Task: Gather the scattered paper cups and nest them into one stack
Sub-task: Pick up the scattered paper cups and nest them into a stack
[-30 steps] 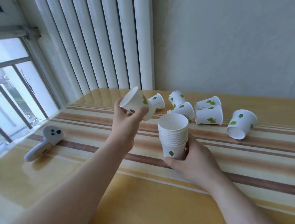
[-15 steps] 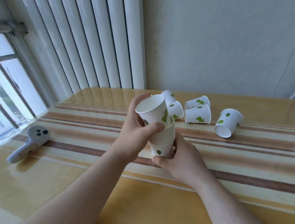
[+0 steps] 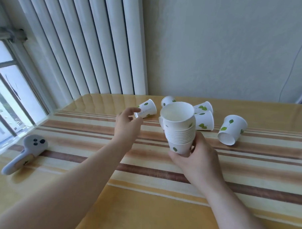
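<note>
Right hand point(image 3: 197, 156): fingers point(image 3: 193, 148) wrapped around the base of the stack point(image 3: 180, 128), pinching it upright above the striped table point(image 3: 160, 210). The top cup sits slightly high and tilted, not fully seated.

Left hand point(image 3: 127, 125): empty, fingers point(image 3: 134, 111) loosely spread, thumb apart from the rest, reaching out. Just beyond its fingertips lies the nearest loose cup point(image 3: 147, 108), on its side.

Further loose cups lie behind the stack and to the right of the right-hand fingers: two side by side point(image 3: 203, 119), one behind point(image 3: 167, 99), one well apart point(image 3: 231, 129).

Judgement: step in hand is picking up the nearest loose cup. Best taken lightly by the wall near the rim so the paper does not crush, then turned mouth up and dropped straight in. Stack should be held vertical, and the top cup pressed down first.

A grey controller point(image 3: 25, 154) lies far left of the fingers, out of the way.
</note>
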Demonstrator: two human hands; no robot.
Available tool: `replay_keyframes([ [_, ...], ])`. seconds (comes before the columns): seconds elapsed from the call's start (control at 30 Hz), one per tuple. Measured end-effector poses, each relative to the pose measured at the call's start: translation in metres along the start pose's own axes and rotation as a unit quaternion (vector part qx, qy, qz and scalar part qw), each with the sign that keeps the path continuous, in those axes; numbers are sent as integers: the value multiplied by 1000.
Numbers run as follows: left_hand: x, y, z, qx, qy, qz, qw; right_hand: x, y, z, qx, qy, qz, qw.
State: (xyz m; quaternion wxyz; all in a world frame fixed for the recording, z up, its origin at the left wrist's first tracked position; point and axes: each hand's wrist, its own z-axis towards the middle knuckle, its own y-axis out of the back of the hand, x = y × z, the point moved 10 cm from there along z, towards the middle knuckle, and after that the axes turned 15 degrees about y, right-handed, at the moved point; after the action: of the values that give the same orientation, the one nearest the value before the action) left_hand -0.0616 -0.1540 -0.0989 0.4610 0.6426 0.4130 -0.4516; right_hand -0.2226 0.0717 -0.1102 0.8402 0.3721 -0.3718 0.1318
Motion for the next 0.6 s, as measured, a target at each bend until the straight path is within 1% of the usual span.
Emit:
replay_keyframes([
  [0.07,-3,-4,27,-44,-28,115,992,-10,-2,0,10,-29,6,1000],
  [0.1,-6,-9,39,-52,-37,171,983,-14,-6,0,26,-37,5,999],
  [0.17,-7,-26,59,-41,-49,269,961,-17,-14,-1,52,-37,-9,998],
  [0.23,-4,-43,72,-22,-61,345,936,-19,-18,0,60,-37,-17,997],
  [0.3,-2,-48,80,-23,-74,377,923,-21,-18,1,62,-40,-20,997],
  [0.37,-2,-45,83,-41,-82,370,925,-21,-17,1,62,-35,-26,997],
  [0.43,-5,-34,76,-48,-70,315,945,-20,-18,1,64,-37,-25,997],
  [0.53,2,-19,55,-4,-9,168,986,-17,-19,0,70,-36,-29,996],
  [0.6,12,-15,44,46,43,36,997,-15,-19,0,72,-36,-32,996],
])
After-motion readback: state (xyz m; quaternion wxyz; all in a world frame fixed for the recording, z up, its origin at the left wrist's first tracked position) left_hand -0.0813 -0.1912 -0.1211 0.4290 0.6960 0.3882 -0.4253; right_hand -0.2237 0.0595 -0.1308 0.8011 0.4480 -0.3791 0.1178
